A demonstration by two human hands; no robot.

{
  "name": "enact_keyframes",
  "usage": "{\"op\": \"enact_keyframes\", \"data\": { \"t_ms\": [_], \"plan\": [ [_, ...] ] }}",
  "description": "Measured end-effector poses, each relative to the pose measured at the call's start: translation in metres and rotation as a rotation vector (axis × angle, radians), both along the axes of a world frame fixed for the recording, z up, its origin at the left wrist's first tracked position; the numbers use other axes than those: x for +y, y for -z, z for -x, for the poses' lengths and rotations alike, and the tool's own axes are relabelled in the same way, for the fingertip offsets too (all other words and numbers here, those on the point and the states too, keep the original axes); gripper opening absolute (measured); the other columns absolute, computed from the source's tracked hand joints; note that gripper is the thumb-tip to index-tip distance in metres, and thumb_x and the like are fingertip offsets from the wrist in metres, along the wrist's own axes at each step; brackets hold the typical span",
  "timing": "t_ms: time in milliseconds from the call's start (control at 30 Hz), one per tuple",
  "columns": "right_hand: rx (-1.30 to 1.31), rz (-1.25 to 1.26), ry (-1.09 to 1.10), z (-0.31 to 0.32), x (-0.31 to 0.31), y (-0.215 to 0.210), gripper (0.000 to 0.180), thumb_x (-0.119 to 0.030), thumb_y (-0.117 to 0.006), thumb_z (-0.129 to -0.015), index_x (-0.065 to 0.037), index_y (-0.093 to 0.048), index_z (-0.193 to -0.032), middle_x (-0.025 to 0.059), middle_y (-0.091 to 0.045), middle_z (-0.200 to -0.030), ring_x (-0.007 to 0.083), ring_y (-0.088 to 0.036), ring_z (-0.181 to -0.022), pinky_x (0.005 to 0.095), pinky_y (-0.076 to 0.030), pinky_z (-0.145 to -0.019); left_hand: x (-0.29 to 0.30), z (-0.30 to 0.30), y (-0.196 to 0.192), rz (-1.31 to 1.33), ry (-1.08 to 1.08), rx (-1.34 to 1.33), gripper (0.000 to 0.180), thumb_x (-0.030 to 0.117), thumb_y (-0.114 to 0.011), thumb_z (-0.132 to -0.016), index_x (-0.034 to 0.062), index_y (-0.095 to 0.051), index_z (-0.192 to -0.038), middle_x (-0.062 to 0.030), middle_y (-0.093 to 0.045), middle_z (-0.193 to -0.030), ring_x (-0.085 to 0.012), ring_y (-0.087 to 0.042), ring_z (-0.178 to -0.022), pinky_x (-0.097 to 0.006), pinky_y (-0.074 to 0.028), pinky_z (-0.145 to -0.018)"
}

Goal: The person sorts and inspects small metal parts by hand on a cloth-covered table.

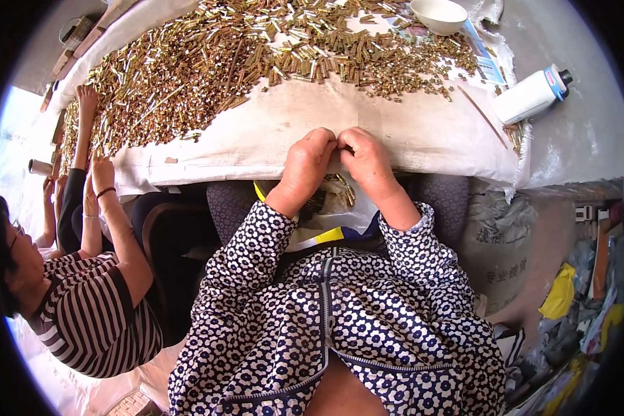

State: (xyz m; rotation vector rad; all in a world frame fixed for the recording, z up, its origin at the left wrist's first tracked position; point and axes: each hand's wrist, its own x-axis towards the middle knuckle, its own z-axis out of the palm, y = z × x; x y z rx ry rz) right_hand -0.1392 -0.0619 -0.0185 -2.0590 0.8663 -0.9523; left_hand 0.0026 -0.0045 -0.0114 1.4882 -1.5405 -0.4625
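Note:
My left hand [306, 164] and my right hand [368, 166] meet at the near edge of a table covered with pale cloth [256, 132]. Both have bent fingers, with thumbs and fingertips pinched together. Whatever lies between the fingertips is hidden or too small to name. Beyond them spreads a wide heap of small brass-coloured metal pieces [163, 87], some of them short and rod-like. Below my hands, in my lap, several similar longer pieces [341, 191] lie on what looks like clear plastic.
A white bowl [439, 15] and a white bottle with a black cap [530, 96] stand or lie at the right. Nearby rests a thin stick [485, 116]. On the left, a person in a striped shirt [97, 305] reaches toward the heap. Bags and scraps [579, 312] litter the right-hand floor.

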Motion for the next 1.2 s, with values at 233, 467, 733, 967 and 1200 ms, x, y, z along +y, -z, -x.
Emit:
{"op": "enact_keyframes", "data": {
  "t_ms": [233,467,733,967,1200],
  "plan": [
    [0.305,0.18,0.272,0.019,-0.038,-0.006,0.019,-0.001,-0.061,-0.074,-0.006,-0.062,-0.092,0.0115,-0.061,-0.101,0.0307,-0.06,-0.094,0.0373,-0.049,-0.081,-0.005,0.014,-0.015,0.038,0.045,-0.472,0.01,0.001,-0.057,-0.079,0.0048,-0.05,-0.084,-0.017,-0.055,-0.077,-0.038,-0.06,-0.071,-0.043,-0.049,-0.06],
    [0.526,0.364,0.397,0.003,-0.079,0.005,0.029,-0.007,-0.063,-0.077,-0.007,-0.061,-0.107,0.0093,-0.061,-0.112,0.0289,-0.058,-0.1,0.0375,-0.048,-0.086,0.0,0.01,-0.021,0.021,0.096,-0.364,0.011,0.004,-0.058,-0.077,0.0036,-0.051,-0.085,-0.0156,-0.058,-0.081,-0.0364,-0.061,-0.073,-0.041,-0.05,-0.063],
    [0.503,0.442,0.385,0.004,-0.079,0.008,0.014,-0.007,-0.061,-0.079,-0.009,-0.062,-0.093,0.0077,-0.061,-0.093,0.0283,-0.058,-0.09,0.039,-0.049,-0.077,0.018,-0.02,-0.058,-0.096,0.347,-0.153,0.012,0.008,-0.064,-0.081,0.0023,-0.062,-0.091,-0.0171,-0.062,-0.082,-0.0357,-0.061,-0.076,-0.039,-0.05,-0.065],
    [0.426,0.513,0.412,0.002,-0.072,0.008,0.006,-0.005,-0.061,-0.078,-0.009,-0.062,-0.083,0.0067,-0.06,-0.083,0.027,-0.059,-0.078,0.0369,-0.05,-0.067,-0.079,-0.063,-0.036,0.112,-0.057,-0.558,0.009,0.002,-0.051,-0.081,0.0026,-0.06,-0.085,-0.0147,-0.058,-0.084,-0.034,-0.059,-0.076,-0.041,-0.049,-0.066],
    [0.357,0.563,0.404,0.005,-0.065,0.002,0.007,-0.005,-0.062,-0.077,-0.009,-0.062,-0.082,0.0064,-0.061,-0.083,0.0269,-0.059,-0.078,0.0378,-0.05,-0.066,-0.098,-0.074,-0.021,-0.002,-0.065,-0.817,0.013,0.004,-0.052,-0.079,0.0027,-0.057,-0.091,-0.0138,-0.056,-0.091,-0.0326,-0.058,-0.087,-0.041,-0.049,-0.074]
  ]
}}
